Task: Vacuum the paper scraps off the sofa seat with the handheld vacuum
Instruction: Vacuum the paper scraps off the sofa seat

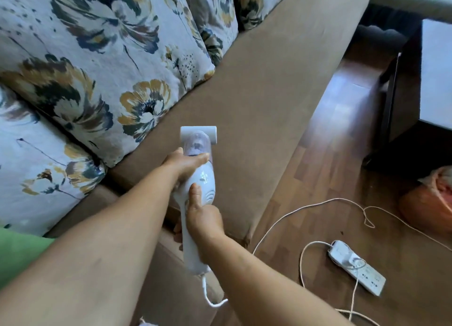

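Vacuum (pixel 199 178) gripped w/ both hands, no legible label.

Soft daylight, floor (pixel 342 110) glare, warped edges.

Over to your right, a white power strip (pixel 357 267) lies flat on the wood floor (pixel 325 154), with a white cord (pixel 308 207) looping beside it. Floral cushions (pixel 97 63) line the back. An orange bag (pixel 428 201) sits near a dark cabinet (pixel 401 93).
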`<state>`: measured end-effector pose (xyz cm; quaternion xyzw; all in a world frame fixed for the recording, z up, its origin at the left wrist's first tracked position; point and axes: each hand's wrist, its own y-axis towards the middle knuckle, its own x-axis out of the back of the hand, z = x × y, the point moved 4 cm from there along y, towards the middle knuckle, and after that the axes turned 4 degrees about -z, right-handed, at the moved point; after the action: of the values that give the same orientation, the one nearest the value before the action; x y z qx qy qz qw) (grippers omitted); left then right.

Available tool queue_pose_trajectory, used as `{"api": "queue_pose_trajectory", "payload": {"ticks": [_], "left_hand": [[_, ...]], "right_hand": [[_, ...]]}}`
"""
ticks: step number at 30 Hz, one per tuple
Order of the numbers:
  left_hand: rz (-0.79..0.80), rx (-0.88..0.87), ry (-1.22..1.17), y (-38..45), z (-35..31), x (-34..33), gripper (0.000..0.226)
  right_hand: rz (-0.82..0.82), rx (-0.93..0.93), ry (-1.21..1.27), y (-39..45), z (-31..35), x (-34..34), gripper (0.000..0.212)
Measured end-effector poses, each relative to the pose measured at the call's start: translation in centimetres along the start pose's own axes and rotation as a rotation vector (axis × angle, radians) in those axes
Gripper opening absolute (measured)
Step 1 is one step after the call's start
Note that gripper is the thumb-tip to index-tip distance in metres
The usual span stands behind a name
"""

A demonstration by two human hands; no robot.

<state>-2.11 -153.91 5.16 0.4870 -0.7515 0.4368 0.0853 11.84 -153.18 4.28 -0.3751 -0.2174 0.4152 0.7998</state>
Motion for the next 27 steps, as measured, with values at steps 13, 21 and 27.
{"api": "queue_pose_trajectory", "payload": {"ticks": [13, 21, 27], "left_hand": [[-0.002, -0.033, -0.265, 3.0, -12.4, -2.0, 0.107], [0.01, -0.139, -0.193, 1.2, -23.7, -2.8, 0.094], [0.015, -0.244, -0.132, -0.4, -29.7, -3.6, 0.081]], "right_hand": [[0.217, 0.088, -0.008, 1.9, 11.8, 8.7, 0.032], [0.245, 0.155, 0.084, 0.2, 19.3, 14.4, 0.026], [0.099, 0.199, 0.148, -1.3, 23.3, 17.3, 0.04]]}}
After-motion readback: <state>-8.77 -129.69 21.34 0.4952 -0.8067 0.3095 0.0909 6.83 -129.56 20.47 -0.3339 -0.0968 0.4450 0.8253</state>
